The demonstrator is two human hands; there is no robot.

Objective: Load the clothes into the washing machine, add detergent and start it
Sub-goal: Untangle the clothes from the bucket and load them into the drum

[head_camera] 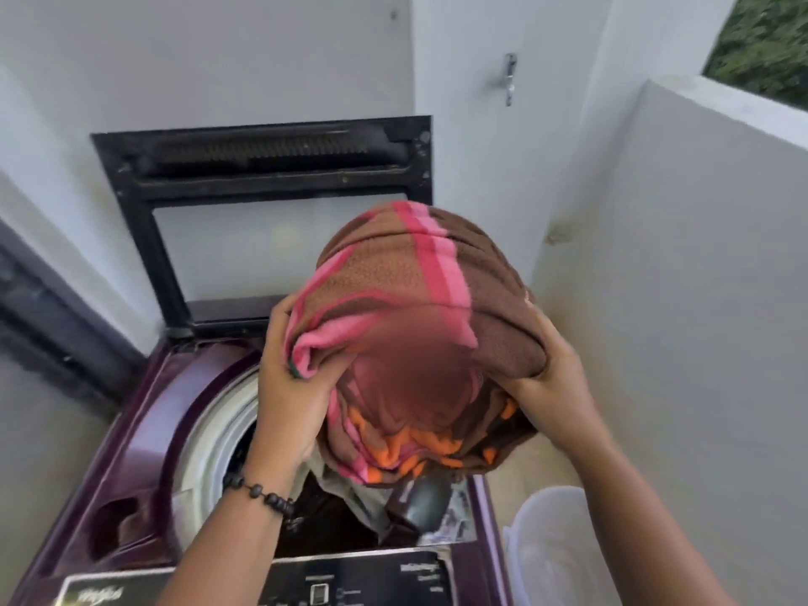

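Note:
A purple top-loading washing machine [144, 435] stands below me with its black-framed lid [262, 177] raised against the wall. I hold a bundled brown towel with pink and orange stripes [406, 299] above the drum opening. My left hand [293, 378] grips the bundle's left side and wears a dark bead bracelet. My right hand [546, 387] grips its right side. Under the bundle, dark and beige clothes [345, 505] lie inside the white-rimmed drum [210, 435]. The control panel [358, 579] runs along the machine's near edge.
A white plastic basket [551, 544] sits to the right of the machine. White walls close in behind and on the right, with a low parapet [699, 212] at right. A metal latch [509, 78] hangs on the back wall.

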